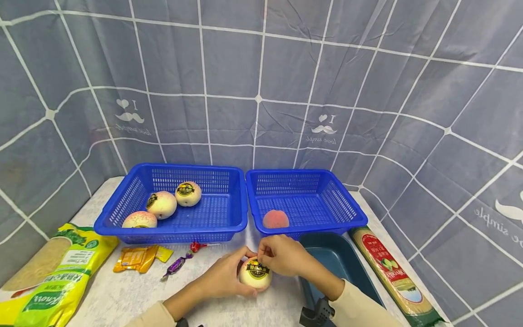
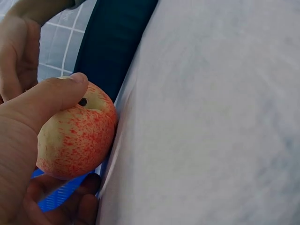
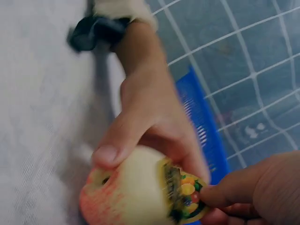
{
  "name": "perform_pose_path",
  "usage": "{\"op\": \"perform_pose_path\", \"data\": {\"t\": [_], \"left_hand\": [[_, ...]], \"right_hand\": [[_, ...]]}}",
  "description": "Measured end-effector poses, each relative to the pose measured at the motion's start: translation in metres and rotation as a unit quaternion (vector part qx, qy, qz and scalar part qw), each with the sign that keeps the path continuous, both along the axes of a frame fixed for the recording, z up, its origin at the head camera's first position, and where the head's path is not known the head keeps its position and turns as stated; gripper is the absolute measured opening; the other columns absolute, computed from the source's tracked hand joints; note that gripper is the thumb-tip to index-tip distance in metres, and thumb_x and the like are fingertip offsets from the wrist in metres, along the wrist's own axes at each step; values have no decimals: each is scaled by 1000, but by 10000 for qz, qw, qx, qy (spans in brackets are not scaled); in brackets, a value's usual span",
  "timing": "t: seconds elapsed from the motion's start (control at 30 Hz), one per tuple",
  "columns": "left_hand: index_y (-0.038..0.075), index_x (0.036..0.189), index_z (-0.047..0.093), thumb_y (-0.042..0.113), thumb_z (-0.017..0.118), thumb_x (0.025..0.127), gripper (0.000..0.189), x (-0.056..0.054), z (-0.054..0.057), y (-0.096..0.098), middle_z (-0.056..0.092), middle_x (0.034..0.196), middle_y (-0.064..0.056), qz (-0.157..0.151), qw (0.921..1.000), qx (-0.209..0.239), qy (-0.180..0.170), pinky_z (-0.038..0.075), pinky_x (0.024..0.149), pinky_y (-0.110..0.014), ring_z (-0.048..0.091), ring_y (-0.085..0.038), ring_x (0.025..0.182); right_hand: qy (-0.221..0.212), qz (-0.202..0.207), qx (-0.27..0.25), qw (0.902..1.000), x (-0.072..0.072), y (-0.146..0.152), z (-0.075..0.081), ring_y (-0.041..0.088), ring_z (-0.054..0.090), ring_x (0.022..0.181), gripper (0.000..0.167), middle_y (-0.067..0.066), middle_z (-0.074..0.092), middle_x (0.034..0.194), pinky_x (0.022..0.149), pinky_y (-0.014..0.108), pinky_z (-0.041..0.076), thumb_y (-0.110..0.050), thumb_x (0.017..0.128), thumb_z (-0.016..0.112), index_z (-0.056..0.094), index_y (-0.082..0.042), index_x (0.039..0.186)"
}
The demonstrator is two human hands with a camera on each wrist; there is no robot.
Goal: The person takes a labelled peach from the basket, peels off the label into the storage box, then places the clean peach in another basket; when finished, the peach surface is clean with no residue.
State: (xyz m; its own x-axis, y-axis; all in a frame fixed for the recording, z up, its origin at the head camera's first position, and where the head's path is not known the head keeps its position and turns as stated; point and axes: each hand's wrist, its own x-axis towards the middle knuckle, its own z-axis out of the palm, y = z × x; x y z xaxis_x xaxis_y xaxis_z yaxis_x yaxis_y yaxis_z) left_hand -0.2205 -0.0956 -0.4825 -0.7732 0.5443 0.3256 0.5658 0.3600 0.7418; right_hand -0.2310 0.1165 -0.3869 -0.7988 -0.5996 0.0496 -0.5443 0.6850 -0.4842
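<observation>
Left hand [image 1: 224, 276] clamped round peach [image 1: 256, 284], near side of baskets [image 1: 171, 235]; right hand [image 1: 283, 255] close by, pinching edge of its sticker [image 3: 186, 193]. Both wrist views show dark stem hole [image 2: 83, 101], hidden from head view; sticker shows in head and right wrist only.

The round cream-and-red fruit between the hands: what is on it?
On the fruit sits a black-and-yellow printed sticker, its edge pinched by the right hand. What lies under the sticker or the left hand is covered.
</observation>
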Motion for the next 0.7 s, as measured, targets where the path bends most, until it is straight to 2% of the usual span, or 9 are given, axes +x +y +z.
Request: {"op": "perform_pose_path", "data": {"t": [0.2,0.27,0.37,0.43,0.53,0.6,0.7], "left_hand": [[22,119,56,32,96,67,66,-2,1,0,65,116,3,54,9996,40,-264,52,76,-28,62,-7,90],[21,120,56,32,96,67,67,-3,1,0,65,115,3,61,9994,4,-334,51,74,-27,61,-7,89],[21,122,56,34,95,67,69,-4,1,0,65,111,3,42,9991,-30,-428,50,72,-27,61,-8,88],[20,123,56,36,95,68,69,-5,0,-1,65,110,3,37,9988,-21,-479,49,72,-27,61,-8,88],[19,123,56,36,95,68,69,-5,0,-1,65,110,3,17,9987,50,-506,49,71,-27,61,-9,88],[18,122,57,34,95,68,69,-4,0,-2,64,110,3,5,9986,101,-512,49,71,-27,61,-10,87],[16,122,57,34,95,69,68,-3,-2,-2,64,109,3,-42,9983,166,-550,50,70,-26,62,-10,87]], "right_hand": [[-325,432,-743,9958,5,33,34,6,53,67,14,-10,58,74,56,24,45,-8,97,67,65,-16,85],[-369,413,-837,9950,3,54,45,7,52,67,12,-9,58,76,56,24,44,-10,97,68,66,-14,86],[-275,154,-605,9977,-2,91,52,7,49,64,14,-9,56,73,54,23,40,-7,96,68,66,-14,84],[-126,-47,-236,9996,-7,113,48,6,47,62,16,-9,56,71,52,23,39,-3,94,68,66,-14,81],[197,-478,408,9978,-15,135,28,5,45,59,18,-9,56,68,50,24,39,-1,89,69,65,-14,77],[386,-808,827,9925,-20,142,11,6,46,58,18,-10,56,67,50,26,41,-3,88,71,65,-15,76],[638,-1411,1296,9794,-23,144,-11,9,48,58,17,-9,55,66,51,30,43,-7,84,74,65,-17,74]]}}
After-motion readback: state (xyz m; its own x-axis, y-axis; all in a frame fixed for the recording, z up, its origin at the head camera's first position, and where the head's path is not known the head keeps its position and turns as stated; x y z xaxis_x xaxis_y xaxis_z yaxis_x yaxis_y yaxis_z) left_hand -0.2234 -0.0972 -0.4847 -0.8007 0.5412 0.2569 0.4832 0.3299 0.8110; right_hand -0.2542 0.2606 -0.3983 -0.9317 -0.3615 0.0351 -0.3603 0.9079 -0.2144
